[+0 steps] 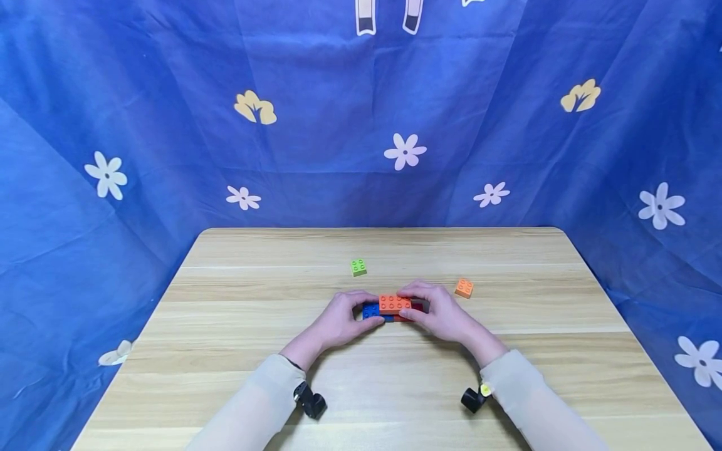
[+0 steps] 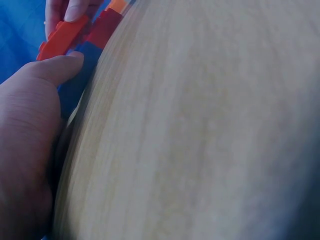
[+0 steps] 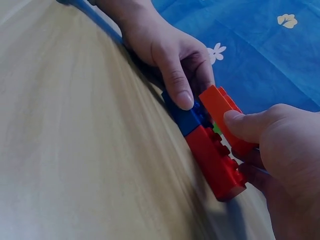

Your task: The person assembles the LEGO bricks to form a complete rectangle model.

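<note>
An orange-red building brick [image 1: 394, 304] with two rows of studs is pinched between the thumb and fingers of my right hand [image 1: 444, 314]. It is just above a blue brick [image 3: 187, 119] and a red brick [image 3: 212, 162], which lie end to end on the table. In the right wrist view a narrow gap shows between the held brick and the studs below. My left hand [image 1: 340, 319] grips the blue brick at its left end, thumb on the near side. The fingers on the far side are partly hidden.
A small lime-green brick [image 1: 358, 268] lies on the wooden table [image 1: 254, 282], behind the hands. A small light-orange brick [image 1: 464, 288] lies to the right, close to the right hand. A blue patterned cloth [image 1: 316, 125] hangs behind the table and along its sides.
</note>
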`<state>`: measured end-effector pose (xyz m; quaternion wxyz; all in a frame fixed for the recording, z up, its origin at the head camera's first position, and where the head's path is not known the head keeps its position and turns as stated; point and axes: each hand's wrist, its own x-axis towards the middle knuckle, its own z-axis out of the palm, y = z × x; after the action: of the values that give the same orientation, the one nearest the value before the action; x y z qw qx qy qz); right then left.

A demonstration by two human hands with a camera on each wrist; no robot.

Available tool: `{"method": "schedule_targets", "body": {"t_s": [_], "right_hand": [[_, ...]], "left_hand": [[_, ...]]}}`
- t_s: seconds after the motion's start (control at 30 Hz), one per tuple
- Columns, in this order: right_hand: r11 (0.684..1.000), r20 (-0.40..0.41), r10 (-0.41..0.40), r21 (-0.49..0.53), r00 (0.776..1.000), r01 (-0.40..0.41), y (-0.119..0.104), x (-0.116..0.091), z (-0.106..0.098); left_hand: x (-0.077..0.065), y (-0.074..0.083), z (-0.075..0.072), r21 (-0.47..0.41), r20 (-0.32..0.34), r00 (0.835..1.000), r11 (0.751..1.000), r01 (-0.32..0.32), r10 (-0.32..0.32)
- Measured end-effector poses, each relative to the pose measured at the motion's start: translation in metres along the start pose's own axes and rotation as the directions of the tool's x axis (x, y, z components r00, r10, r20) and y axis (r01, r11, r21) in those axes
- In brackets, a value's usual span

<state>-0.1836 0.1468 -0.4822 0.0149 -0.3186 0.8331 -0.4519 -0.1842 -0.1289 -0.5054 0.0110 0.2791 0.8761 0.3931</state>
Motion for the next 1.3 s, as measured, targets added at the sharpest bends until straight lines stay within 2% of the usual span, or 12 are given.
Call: {"method": "schedule_targets", "body": {"t_s": [0.2, 0.5, 0.87, 1.07, 1.3], "right_hand": [[1.000, 0.001, 0.019, -0.010, 1.000, -0.018, 0.002, -0.002, 0.003], [1.000, 0.001, 0.020, -0.016, 1.000, -0.020, 0.005, -0.003, 0.004], [0.995, 0.000, -0.035, -0.092, 0.999, 0.035, 0.005, -0.003, 0.005], [0.994, -0.005, -0.033, -0.103, 0.999, 0.032, 0.006, -0.003, 0.005], [0.994, 0.006, -0.060, -0.087, 0.998, 0.060, 0.008, -0.001, 0.004]], "left_hand": [[0.000, 0.000, 0.000, -0.011, -0.003, 1.000, 1.000, -0.014, 0.014], [0.001, 0.001, -0.001, -0.025, 0.007, 1.000, 1.000, 0.005, -0.005], [-0.001, -0.001, -0.002, -0.030, 0.000, 1.000, 0.999, -0.020, 0.020], [0.002, -0.001, -0.002, -0.034, 0.005, 1.000, 0.999, -0.006, 0.006], [0.005, 0.008, -0.005, -0.052, 0.025, 0.999, 0.998, 0.035, -0.034]]}}
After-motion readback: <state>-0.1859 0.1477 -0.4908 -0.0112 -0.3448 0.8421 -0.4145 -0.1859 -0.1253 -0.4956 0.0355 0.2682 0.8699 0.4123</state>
